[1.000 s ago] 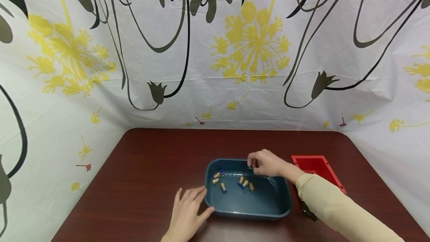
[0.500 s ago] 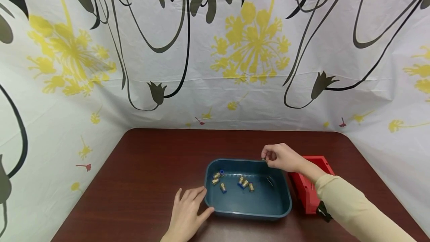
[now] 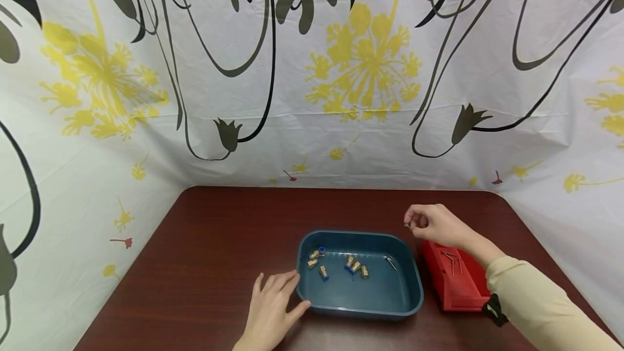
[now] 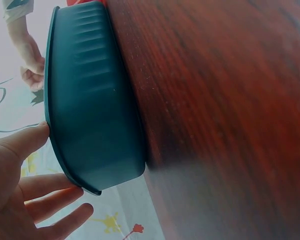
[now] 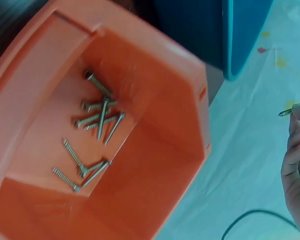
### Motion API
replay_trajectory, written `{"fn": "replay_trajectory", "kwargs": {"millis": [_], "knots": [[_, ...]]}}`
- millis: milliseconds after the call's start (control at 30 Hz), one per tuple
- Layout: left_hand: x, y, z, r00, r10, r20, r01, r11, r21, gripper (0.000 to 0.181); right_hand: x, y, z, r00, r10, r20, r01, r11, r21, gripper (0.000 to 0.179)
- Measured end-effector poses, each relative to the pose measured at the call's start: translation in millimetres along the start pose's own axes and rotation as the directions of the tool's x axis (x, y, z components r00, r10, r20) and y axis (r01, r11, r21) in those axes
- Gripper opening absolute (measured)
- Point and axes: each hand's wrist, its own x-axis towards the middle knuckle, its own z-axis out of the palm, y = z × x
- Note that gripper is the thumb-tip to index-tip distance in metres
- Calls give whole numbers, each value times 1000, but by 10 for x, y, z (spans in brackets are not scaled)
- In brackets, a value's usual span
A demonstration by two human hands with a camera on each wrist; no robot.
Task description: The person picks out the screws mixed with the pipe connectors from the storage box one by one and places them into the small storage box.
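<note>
My right hand (image 3: 436, 225) is raised above the back left end of the red bin (image 3: 463, 303). Between thumb and fingertips it pinches a small metal screw (image 5: 285, 113), whose threaded tip sticks out in the right wrist view. Several long screws (image 5: 102, 117) lie loose inside that bin. At the near left corner of the blue tray (image 3: 361, 309), my left hand (image 3: 273, 307) rests with fingers spread, thumb and fingertips touching the rim. Brass fittings (image 3: 355, 266) with blue ends lie in the tray, and thin screws (image 3: 391, 262) lie toward its right side.
Both containers stand side by side on a dark red-brown table (image 3: 205, 264). A white flower-patterned cloth (image 3: 292, 69) hangs behind and around it. A black band (image 3: 495, 310) shows at the right forearm, beside the bin's near right corner.
My right hand has moved up and right out of the blue tray to the red bin, carrying the screw. Screws inside the bin have come into sight. The left hand stays put.
</note>
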Motion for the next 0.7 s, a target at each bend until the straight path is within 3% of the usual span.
{"fn": "replay_trajectory", "kwargs": {"millis": [400, 700], "knots": [[-2, 2, -3, 1000, 8, -10, -8, 1000, -3, 52, -335, 172, -213, 996, 67, -60, -72, 993, -95, 21], [0, -7, -1, 999, 22, -31, -22, 1000, 5, 53, -627, 356, -212, 992, 119, 39, -117, 991, -66, 20]]}}
